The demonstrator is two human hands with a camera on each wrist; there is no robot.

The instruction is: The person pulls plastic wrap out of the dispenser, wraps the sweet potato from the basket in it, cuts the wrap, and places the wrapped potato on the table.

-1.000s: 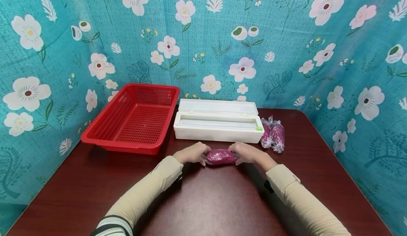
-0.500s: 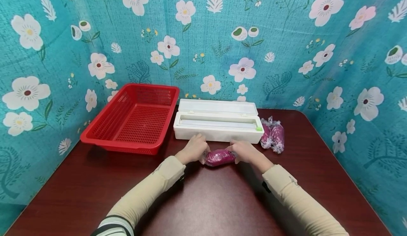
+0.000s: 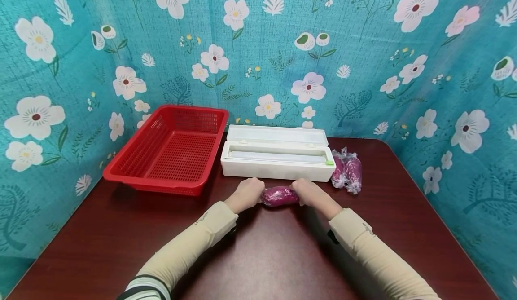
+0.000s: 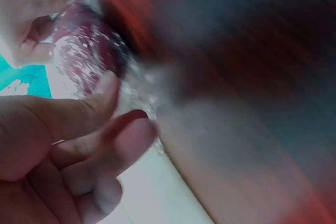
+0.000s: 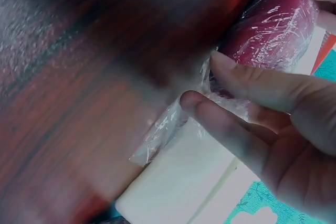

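Observation:
A purple-red, sweet-potato-shaped thing [image 3: 279, 196] lies crosswise between the hands in the head view, wrapped in clear cling film. At its left end the left hand [image 3: 247, 192] is curled, thumb and forefinger pinching the gathered film [image 4: 140, 90]. The right hand [image 3: 311, 193] pinches the film at the other end. A loose tail of cling film [image 5: 160, 132] sticks out past the right thumb and forefinger in the right wrist view. Close behind the hands stands a white cling film dispenser [image 3: 278, 171], its lid raised and a roll inside.
To the left on the dark red table [image 3: 266, 255] stands a red plastic basket [image 3: 202, 176] with nothing in it. Film-wrapped purple pieces [image 3: 353, 174] lie at the dispenser's right end. A teal floral curtain [image 3: 258, 66] hangs behind and along the sides.
The wrapped purple thing tilted half a second ago and lies more level now. Both hands have curled tighter at its ends, and the left hand has turned knuckles up.

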